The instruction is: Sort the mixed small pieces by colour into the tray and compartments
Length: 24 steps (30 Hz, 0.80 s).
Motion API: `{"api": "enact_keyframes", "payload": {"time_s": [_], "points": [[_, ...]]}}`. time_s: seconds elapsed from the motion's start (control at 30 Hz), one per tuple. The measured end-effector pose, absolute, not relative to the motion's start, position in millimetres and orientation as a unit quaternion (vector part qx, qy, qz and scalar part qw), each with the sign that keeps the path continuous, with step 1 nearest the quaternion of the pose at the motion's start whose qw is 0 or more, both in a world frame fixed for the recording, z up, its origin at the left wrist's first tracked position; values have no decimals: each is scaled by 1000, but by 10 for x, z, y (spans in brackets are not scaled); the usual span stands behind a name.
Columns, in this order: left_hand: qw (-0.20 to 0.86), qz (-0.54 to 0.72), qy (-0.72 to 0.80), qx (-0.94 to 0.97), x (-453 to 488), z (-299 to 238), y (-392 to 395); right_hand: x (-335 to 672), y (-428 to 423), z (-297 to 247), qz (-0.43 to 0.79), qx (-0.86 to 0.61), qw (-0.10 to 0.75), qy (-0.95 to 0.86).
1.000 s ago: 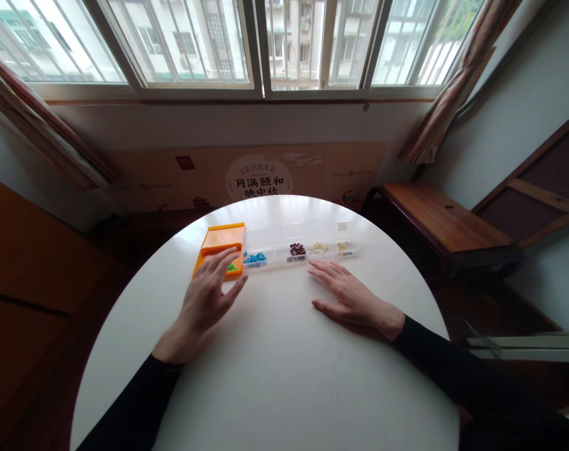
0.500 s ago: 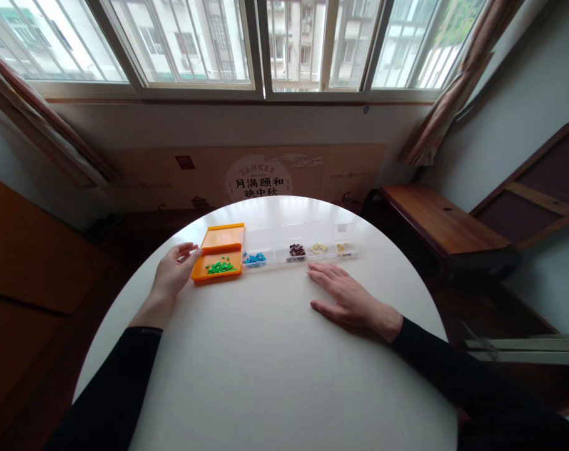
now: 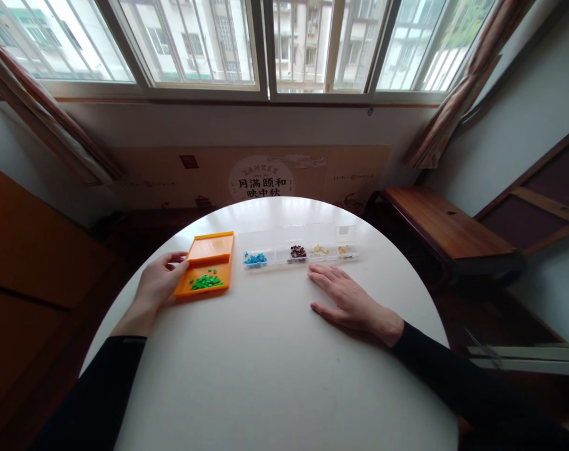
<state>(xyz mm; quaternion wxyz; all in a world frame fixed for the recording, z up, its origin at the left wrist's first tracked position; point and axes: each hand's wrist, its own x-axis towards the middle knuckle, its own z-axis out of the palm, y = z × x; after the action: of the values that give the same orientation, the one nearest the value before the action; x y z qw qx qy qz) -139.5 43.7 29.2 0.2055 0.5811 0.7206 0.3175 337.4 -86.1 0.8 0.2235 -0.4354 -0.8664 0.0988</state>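
Note:
My left hand (image 3: 161, 280) grips the left edge of an open orange box (image 3: 183, 289), thumb and fingers closed at its hinge side. Small green pieces (image 3: 207, 282) lie in the box's near half; its lid (image 3: 212, 245) is folded back toward the window. To the right of it, with a gap between, stands a clear compartment box (image 3: 284, 257) with its lids up. It holds blue pieces (image 3: 255, 259), dark brown pieces (image 3: 298, 252), pale yellow pieces (image 3: 318, 250) and a few yellow-orange ones (image 3: 344, 250). My right hand (image 3: 347, 297) rests flat on the table, fingers spread, just in front of the clear box.
Both boxes are on a round white table (image 3: 275, 376). Beyond its far edge a printed cardboard panel (image 3: 209, 178) leans under the window. A wooden bench (image 3: 434, 216) stands at the right, an orange-brown cabinet (image 3: 25, 250) at the left.
My left hand has closed on the orange box. The box has slid left and toward me, away from the clear box. My right hand has stayed in place.

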Motion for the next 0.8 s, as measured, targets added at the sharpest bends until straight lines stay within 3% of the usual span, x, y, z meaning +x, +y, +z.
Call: {"api": "enact_keyframes", "payload": {"time_s": [0.5, 0.8], "points": [[209, 249, 751, 574, -1258, 506, -761, 3565, -922, 64, 108, -444, 216, -863], [152, 257, 685, 664, -768, 409, -907, 3503, -913, 91, 109, -445, 234, -858]]}}
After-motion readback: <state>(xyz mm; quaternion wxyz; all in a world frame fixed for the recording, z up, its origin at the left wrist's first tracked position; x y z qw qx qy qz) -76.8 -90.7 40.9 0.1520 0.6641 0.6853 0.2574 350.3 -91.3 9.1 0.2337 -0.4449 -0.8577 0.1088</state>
